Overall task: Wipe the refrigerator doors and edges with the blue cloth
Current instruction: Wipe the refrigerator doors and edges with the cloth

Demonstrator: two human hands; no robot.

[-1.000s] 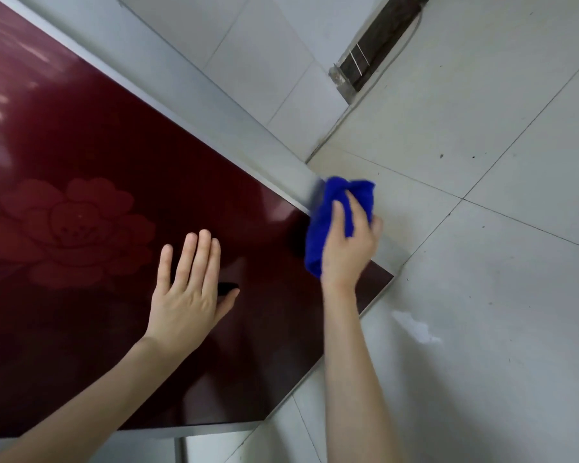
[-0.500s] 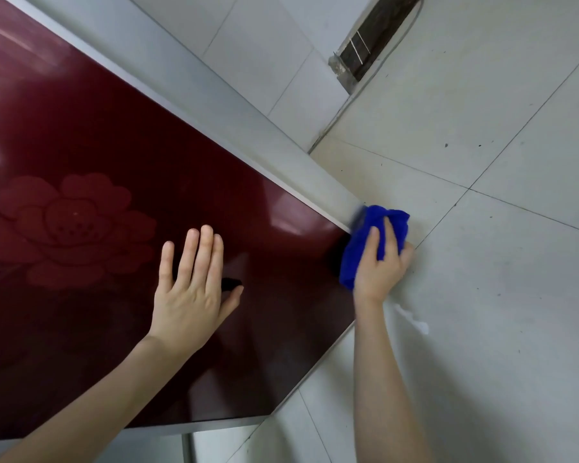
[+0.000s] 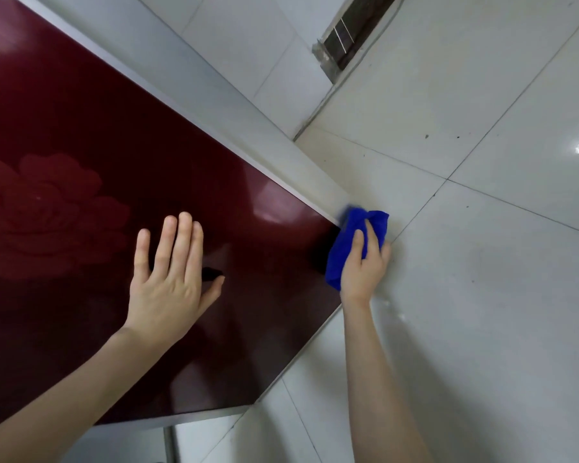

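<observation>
The fridge door (image 3: 114, 145) is a glossy dark red panel that fills the left of the view, with a faint flower (image 3: 44, 215) printed in a lighter red on its left part. A pale grey edge (image 3: 214, 105) runs along the door's upper side, slanting down to the right. The left hand (image 3: 168, 289) lies flat on the red face near the middle, palm down, with its fingers straight and close together and its thumb held out to the side. A dark reflection shows just under the thumb. The right hand (image 3: 361, 269) grips the blue cloth (image 3: 348, 242), its fingers curled over the bunched fabric. It presses the cloth against the door's far right corner, where the red face meets the grey edge. Part of the cloth hangs below the hand against the red face, and part sticks out above the fingertips. Both forearms are bare and reach in from the bottom of the view. Beyond the corner is a floor (image 3: 482, 295) of large pale tiles with dark grout lines and a few small specks. A dark strip (image 3: 355, 31) sits at the top, where the floor meets the tiled wall (image 3: 241, 38).
</observation>
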